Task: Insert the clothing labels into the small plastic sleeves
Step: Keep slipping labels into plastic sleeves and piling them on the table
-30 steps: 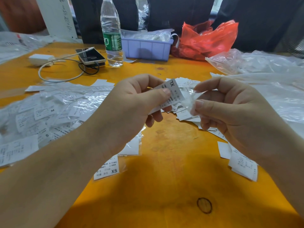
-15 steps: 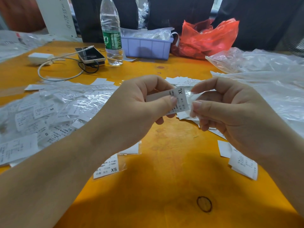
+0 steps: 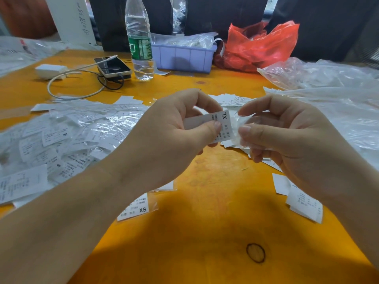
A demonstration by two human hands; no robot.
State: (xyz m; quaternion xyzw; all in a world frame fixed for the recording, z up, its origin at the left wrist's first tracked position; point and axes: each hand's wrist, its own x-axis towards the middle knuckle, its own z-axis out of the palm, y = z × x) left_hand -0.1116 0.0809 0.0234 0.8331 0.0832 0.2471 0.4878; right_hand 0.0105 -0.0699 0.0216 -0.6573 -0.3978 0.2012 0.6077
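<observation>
I see an orange-yellow surface (image 3: 205,232) with worn patches and one dark ring mark (image 3: 255,253) near the front edge.

Left hand (image 3: 170,136): the grip is closed, thumb over curled fingers, pinching a white label marked XL (image 3: 220,124). Right hand (image 3: 287,140): the grip is closed, thumb and fingers pinching a small clear plastic sleeve (image 3: 241,128). The label's end touches the sleeve; I cannot tell whether it has entered the opening. Both are held above the middle of the surface.

Left side of the surface: a broad pile of sleeved labels (image 3: 61,138), with M and S markings readable. One sleeved label marked XS (image 3: 136,208) lies apart from the pile, under the left forearm. Loose bare labels (image 3: 303,199) lie under the right forearm, and more loose labels (image 3: 231,99) lie just behind the hands.

Right side: crumpled clear plastic sheeting (image 3: 328,95).

Far edge: a water bottle (image 3: 140,42) stands upright, just beside a phone (image 3: 112,67) with a white cable (image 3: 71,93) running to a white charger block (image 3: 51,69). A pale blue plastic bin (image 3: 184,58) stands beside a red plastic bag (image 3: 260,46). A white board (image 3: 71,19) with handwriting leans at the back left. Dark material fills the background.
</observation>
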